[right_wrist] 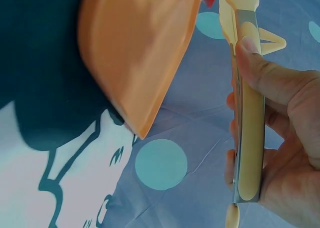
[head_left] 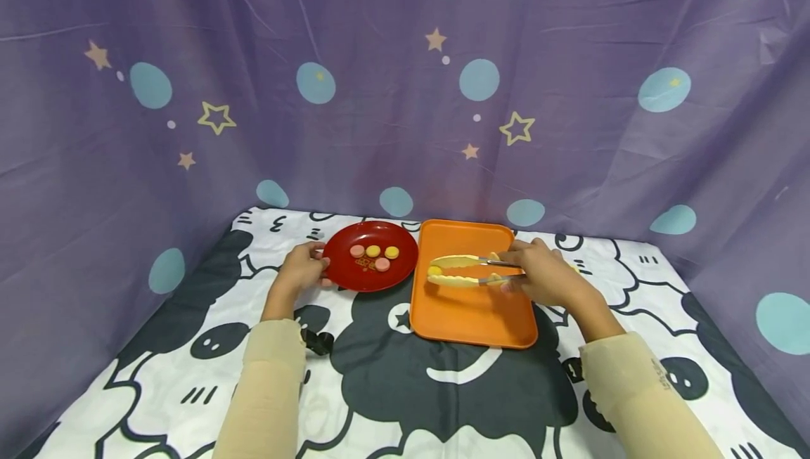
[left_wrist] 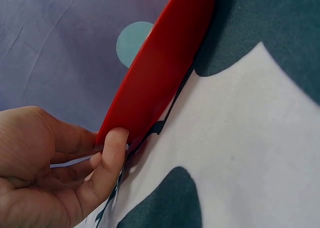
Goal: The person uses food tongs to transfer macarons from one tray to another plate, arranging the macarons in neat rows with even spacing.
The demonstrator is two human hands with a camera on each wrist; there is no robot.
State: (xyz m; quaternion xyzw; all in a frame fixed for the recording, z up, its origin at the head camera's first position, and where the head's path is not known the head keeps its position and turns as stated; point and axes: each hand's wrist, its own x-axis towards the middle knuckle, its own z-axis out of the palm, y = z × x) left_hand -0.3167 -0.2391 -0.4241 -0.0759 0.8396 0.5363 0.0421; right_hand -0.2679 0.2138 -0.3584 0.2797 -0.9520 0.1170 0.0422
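Note:
My left hand (head_left: 302, 268) holds the left rim of a round red plate (head_left: 342, 237), its thumb and fingers pinching the edge in the left wrist view. On the plate lie several small pink and yellow macarons (head_left: 373, 251). My right hand (head_left: 545, 273) grips a pair of metal tongs (right_wrist: 250, 112) with cream-coloured grips and tips. The tongs point left over an orange tray (head_left: 481, 322). Between their tips is a small yellow macaron (head_left: 434, 271); whether the tips press it firmly is too small to tell.
Plate and tray stand side by side near the back of a table covered by a black-and-white cartoon cloth (head_left: 455, 396). Behind rises a purple curtain (head_left: 392, 136) with stars and blue dots. A small black object (head_left: 318, 341) is at the left sleeve cuff.

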